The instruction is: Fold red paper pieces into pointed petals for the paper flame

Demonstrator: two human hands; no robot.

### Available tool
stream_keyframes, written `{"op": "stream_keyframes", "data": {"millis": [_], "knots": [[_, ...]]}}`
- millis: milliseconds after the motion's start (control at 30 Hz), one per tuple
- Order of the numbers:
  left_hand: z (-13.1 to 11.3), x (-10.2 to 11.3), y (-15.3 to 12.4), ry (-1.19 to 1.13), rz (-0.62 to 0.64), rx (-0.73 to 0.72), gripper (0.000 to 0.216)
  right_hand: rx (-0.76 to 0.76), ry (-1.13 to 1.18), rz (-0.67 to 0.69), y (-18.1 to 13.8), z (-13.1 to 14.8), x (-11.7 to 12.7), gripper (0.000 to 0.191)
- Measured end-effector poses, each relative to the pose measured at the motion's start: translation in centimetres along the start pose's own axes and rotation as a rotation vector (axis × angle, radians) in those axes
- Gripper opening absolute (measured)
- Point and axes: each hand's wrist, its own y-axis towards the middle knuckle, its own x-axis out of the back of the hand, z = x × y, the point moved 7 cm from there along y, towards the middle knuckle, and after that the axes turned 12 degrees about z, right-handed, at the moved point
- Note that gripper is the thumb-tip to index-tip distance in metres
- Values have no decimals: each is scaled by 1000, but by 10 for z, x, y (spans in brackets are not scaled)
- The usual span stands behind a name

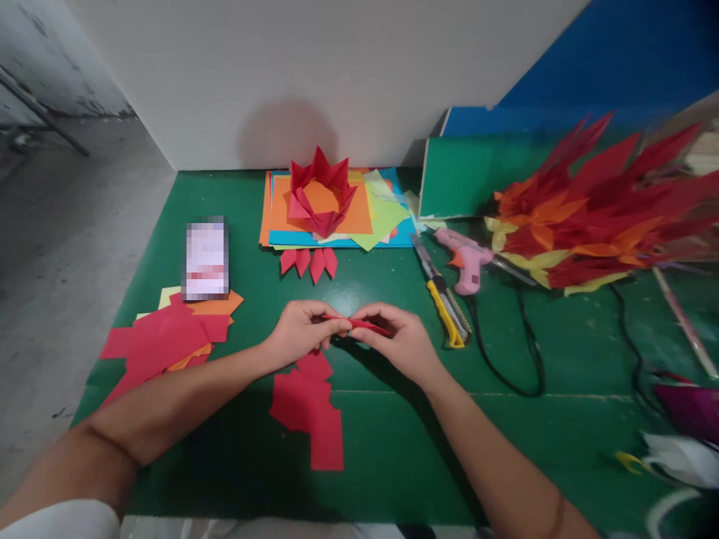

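While the left hand [300,329] and the right hand [401,338] come together above the middle of the counter [517,479], they pinch a narrow folded piece of red paper [366,324] between thumbs and fingers, one hand at each end. Just below the left hand, some red paper scraps [323,404] lie on the green surface.

Farther back stands a pointed red paper ring [335,174], resting on a stack of coloured sheets [277,206] in orange, blue and yellow-green. A row of small red paper pieces [317,262] lies just in front of that stack.

To the left, a phone [207,258] with a blurred-out screen lies beside a loose pile of red, orange and pale yellow paper [162,333]. On the right side, a yellow-handled cutter [446,311] lies near a pink glue gun [470,262], whose black cord [542,367] curls over the counter. Beyond them sits a large bundle of red, orange and yellow paper petals [589,202], in front of a green board [466,180].
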Motion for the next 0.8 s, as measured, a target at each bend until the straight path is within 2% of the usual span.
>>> {"op": "stream_keyframes", "data": {"millis": [133,267,500,800], "knots": [[1,3,0,13,-26,-21,24,-34,-15,-125,-1,-3,11,19],[-4,10,1,22,-89,-121,24,-47,0,-213,-3,-8,21,22],[-14,14,-3,238,-152,-262,14,-91,3,-191,-4,-8,18,24],[-20,13,-7,410,-172,-281,6,-80,-7,-125,-4,-3,10,26]]}}
